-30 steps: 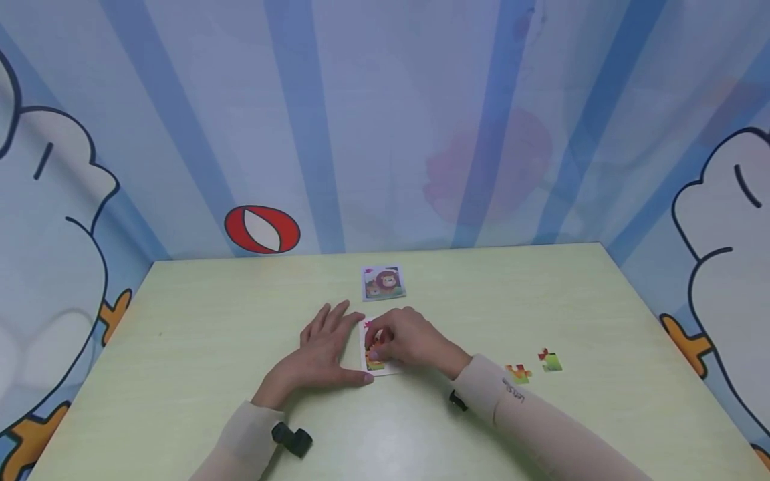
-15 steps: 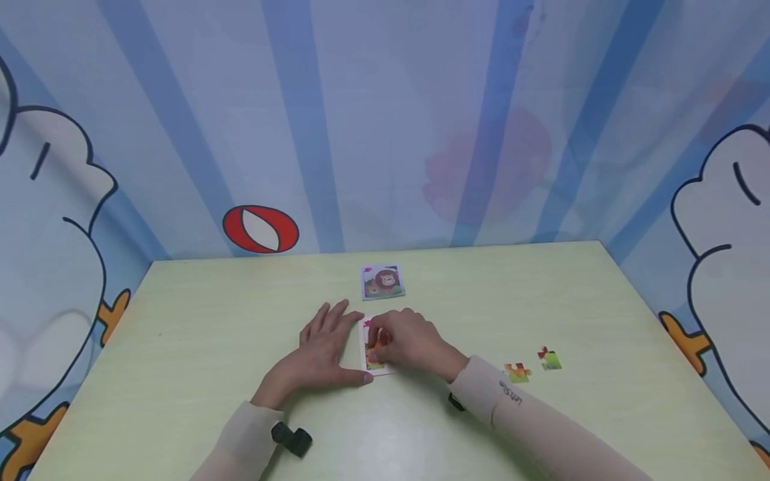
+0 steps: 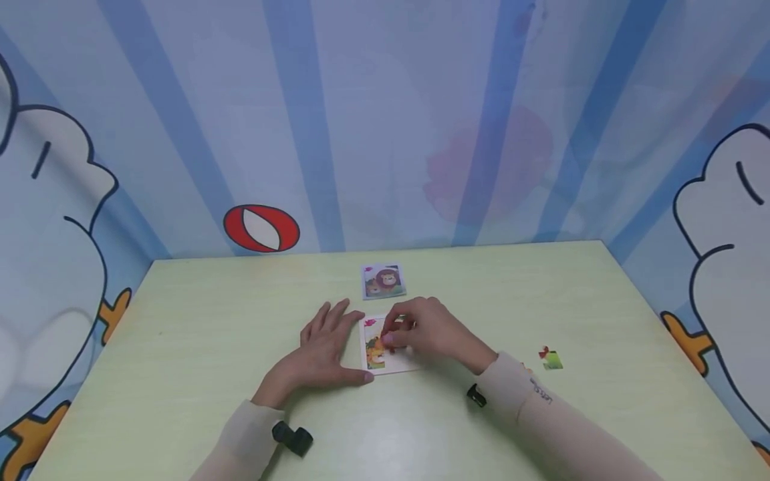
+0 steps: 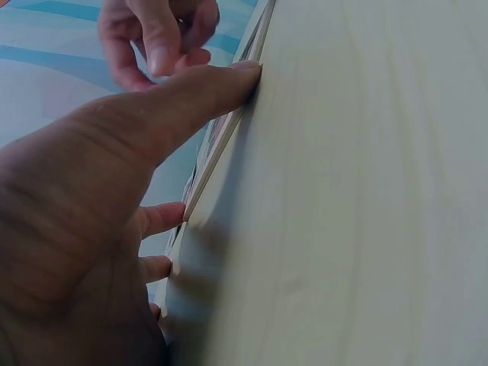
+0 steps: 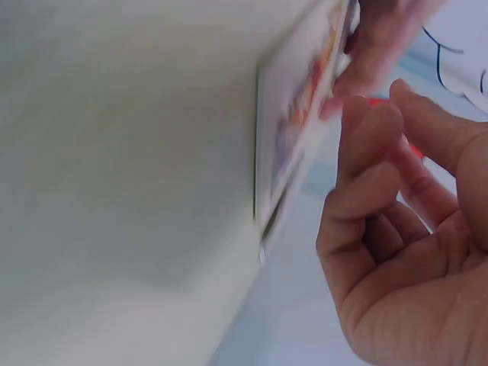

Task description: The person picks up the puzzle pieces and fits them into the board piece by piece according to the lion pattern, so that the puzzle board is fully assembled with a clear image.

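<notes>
In the head view a small jigsaw board (image 3: 398,363) lies in the middle of the table, with printed orange pieces (image 3: 375,353) along its left side and bare white at the lower right. My left hand (image 3: 321,349) spreads along the board's left edge, thumb at the near corner and index finger at the far one. Above the board hovers my right hand (image 3: 432,329), fingers loosely bent. In the right wrist view, a gap shows between thumb and index finger and no piece is visible in them. The right hand hides the board's upper right.
A lion picture card (image 3: 383,281) lies behind the board. To the right is a loose green and red puzzle piece (image 3: 550,359); another piece (image 3: 527,368) is mostly covered by the right sleeve. A printed cloth (image 3: 385,133) stands behind the table (image 3: 240,300).
My right hand has lifted off the left-side pieces and shifted right, uncovering more of the board. Its sleeve now covers most of one loose piece. The left hand has stayed put.
</notes>
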Available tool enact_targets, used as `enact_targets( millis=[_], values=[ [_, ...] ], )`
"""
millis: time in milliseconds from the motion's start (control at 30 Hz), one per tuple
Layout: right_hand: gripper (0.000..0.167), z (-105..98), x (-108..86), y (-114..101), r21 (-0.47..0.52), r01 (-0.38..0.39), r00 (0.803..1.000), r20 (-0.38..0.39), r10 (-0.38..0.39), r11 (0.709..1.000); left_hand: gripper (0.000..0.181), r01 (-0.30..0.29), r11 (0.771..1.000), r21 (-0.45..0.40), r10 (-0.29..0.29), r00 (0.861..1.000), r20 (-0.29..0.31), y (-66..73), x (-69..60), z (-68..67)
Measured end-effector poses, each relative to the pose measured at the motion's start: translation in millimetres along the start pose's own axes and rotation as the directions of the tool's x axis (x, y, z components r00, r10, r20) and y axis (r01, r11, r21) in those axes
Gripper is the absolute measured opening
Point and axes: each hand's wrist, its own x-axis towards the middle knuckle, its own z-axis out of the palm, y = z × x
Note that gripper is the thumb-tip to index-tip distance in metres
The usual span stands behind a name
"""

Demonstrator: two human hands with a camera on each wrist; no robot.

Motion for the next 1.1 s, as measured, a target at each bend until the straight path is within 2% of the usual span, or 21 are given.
enact_targets(
  millis=[233,533,733,1100],
  values=[
    [0.029,-37.7,-27.6,21.0,0.016,0.012,1.000,0.023,-0.012,1.000,0.107,-0.002,1.000,-0.009,0.002,1.000,0.003,1.5,-0.3,-0.3],
    [0.034,-72.8,-67.4,52.9,-0.026,-0.051,0.999,0.008,0.051,0.998,0.108,-0.010,1.000,-0.014,0.010,1.000,-0.002,0.5,-0.5,0.5],
    [0.033,-82.2,-91.3,71.0,-0.041,-0.087,0.996,0.009,0.087,0.995,0.108,-0.004,1.000,-0.013,0.004,1.000,-0.006,0.4,-1.0,0.5],
    [0.023,-92.8,-129.0,99.8,-0.082,-0.140,0.988,0.058,0.144,0.987,0.108,-0.001,1.000,-0.012,0.001,1.000,-0.007,-0.8,-1.0,-0.2]
  ],
)
